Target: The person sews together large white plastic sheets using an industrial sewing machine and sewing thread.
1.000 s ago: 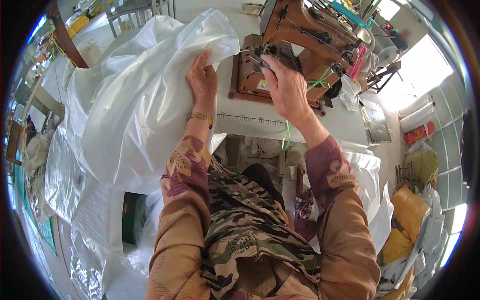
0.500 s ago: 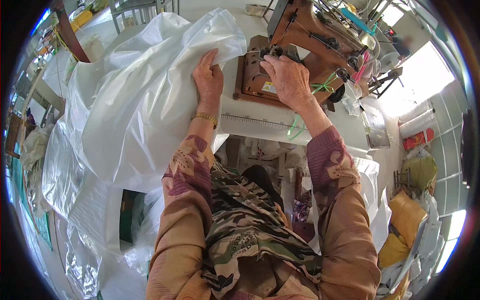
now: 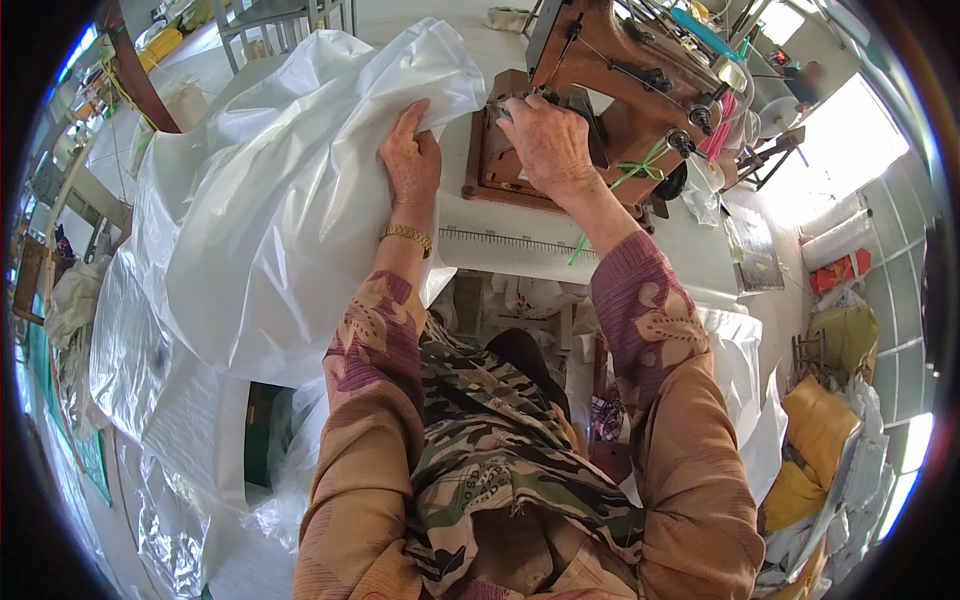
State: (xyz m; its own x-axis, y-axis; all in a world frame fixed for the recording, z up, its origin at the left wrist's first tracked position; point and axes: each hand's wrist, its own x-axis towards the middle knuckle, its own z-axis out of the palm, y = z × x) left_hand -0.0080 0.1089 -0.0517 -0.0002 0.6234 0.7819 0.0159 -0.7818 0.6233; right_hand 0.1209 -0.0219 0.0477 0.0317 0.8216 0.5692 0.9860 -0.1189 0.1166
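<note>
Bright daylight is let in through an opening (image 3: 840, 150) well beyond the right hand (image 3: 545, 145), and a pale table (image 3: 472, 216) is spread beneath both hands. By the left hand (image 3: 411, 165), and mostly to its left, a large translucent plastic sheet (image 3: 270, 220) is draped in loose folds over the table and down past its edge. Ahead of the right hand and to its right, a brown sewing machine (image 3: 632, 110) is set on the table, with a green ribbon (image 3: 645, 168) knotted on its near side.

The left hand is laid half-spread against the sheet, thumb held apart from the fingers; the right hand is bent narrow at the machine's working end. The step in hand is judged to be a small adjustment there while the sheet is steadied beside it. For the next move, a steady left hand and a clear space around the needle would be called for.

The needle is covered by the right hand, and whether anything is pinched in those fingers cannot be told. Whether a fold is gripped beneath the left hand is also unclear. The machine's top is cut off by the upper rim.
</note>
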